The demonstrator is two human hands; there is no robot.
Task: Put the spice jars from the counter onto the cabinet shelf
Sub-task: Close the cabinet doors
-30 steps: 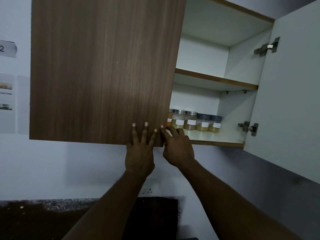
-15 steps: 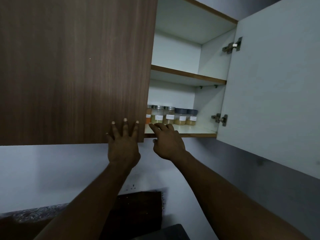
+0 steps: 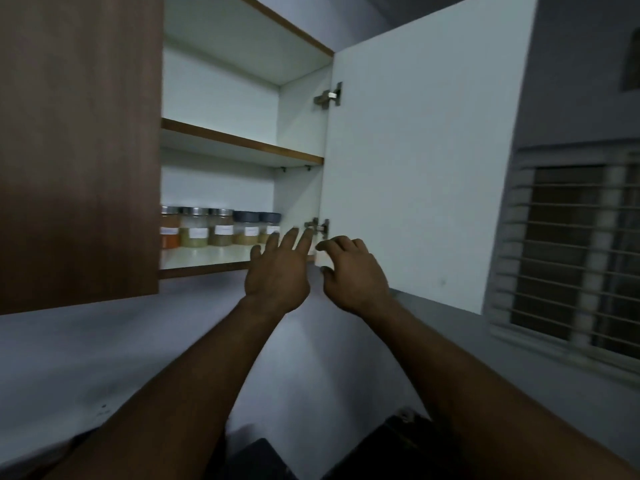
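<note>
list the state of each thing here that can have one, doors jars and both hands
left door, shut or nearly so
right door, swung wide open
spice jars, five visible, upright in a row on the lower shelf, lids on
left hand, open, fingers straight, holding nothing
right hand, fingers curled at the right door's lower hinge-side corner, grip unclear

jars (image 3: pixel 221 230) on lower shelf (image 3: pixel 207 259), hands below
</note>
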